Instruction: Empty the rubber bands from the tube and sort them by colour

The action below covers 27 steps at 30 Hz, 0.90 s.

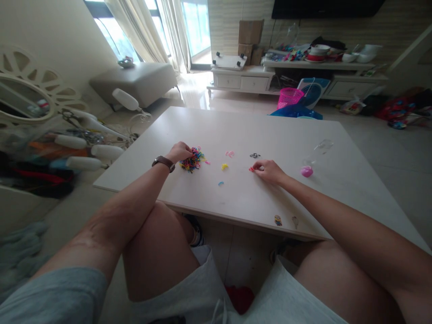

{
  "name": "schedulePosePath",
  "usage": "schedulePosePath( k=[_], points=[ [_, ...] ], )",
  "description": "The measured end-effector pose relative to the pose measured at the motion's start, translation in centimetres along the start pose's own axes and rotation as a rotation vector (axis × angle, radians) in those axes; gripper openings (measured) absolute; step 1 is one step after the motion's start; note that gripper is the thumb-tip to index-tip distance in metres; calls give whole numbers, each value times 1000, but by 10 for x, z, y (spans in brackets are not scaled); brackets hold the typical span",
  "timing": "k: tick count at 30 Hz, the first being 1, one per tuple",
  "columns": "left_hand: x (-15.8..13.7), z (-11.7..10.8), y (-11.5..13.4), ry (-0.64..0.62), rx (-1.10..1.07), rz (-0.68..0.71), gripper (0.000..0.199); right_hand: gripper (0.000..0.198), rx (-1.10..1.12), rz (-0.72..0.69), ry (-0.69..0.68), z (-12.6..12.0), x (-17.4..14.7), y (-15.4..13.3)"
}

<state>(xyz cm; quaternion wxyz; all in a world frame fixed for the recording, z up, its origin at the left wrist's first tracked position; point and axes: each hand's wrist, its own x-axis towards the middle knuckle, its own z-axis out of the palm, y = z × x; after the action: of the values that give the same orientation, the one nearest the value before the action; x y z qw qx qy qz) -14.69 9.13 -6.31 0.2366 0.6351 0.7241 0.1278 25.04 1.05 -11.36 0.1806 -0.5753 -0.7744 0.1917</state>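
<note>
My left hand, a brown-strapped watch on its wrist, rests at a heap of small multicoloured bands, perhaps rubber bands. Its fingers are bent together at the heap's upper edge; what they hold is hidden. My right hand has thumb and fingertips pinched at a few small red bands. Sorted by colour between and beyond the hands lie black bands, pink bands, yellow bands and a blue piece. A single pink piece lies just right of the heap.
On the white table, a pink heart-shaped object and a clear plastic item lie to the right. A minion figure and a small pale charm are near the front edge. Beyond the table stands a pink basket.
</note>
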Motion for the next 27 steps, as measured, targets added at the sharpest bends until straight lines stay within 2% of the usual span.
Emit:
schedulePosePath(
  k=[11, 14, 20, 24, 27],
  points=[
    [2, 0, 0, -19, 11, 10, 15, 13, 1, -1, -5, 0, 0, 0],
    [2, -3, 1, 13, -45, 19, 18, 13, -1, -12, -6, 1, 1, 1],
    [1, 0, -1, 28, -230, 135, 26, 12, -6, -15, 6, 1, 1, 3],
    [-5, 8, 9, -31, -296, 260, 28, 12, 14, -19, 20, 1, 0, 1],
    [-13, 19, 24, -162, -344, 316, 27, 10, 56, -59, 116, 1, 0, -9]
  ],
)
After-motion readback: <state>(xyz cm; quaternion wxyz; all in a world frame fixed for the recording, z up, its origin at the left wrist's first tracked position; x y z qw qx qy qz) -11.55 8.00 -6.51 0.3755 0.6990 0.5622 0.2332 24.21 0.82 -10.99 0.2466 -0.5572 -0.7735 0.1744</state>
